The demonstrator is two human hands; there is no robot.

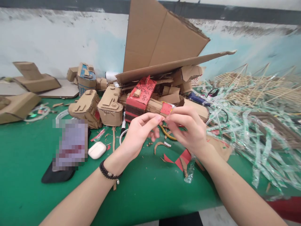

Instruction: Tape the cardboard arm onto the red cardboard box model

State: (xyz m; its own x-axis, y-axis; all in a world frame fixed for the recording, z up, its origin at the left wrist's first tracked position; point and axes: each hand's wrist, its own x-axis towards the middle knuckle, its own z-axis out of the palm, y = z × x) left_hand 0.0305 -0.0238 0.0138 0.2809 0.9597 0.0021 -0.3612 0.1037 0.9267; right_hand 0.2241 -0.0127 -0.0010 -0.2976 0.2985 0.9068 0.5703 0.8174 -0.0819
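My left hand (139,133) and my right hand (189,128) meet over the green table, thumbs and fingers pinched close together. Whatever sits between the fingertips is too small to make out. Just behind them lies a red-covered cardboard model (141,95) with black line drawings and a brown cardboard arm partly hidden by my fingers. Below my hands are red paper scraps (184,158) and a curved cardboard strip (161,144). A yellow-handled tool (168,134) shows partly beneath them; its kind is hidden.
Cardboard box models (110,106) stand to the left, near a white earbud case (97,150) and a phone (72,144). Tangled clear-and-green tape strips (263,157) cover the right side, before wooden stick frames (244,83). Large cardboard sheets (150,37) lean on the wall.
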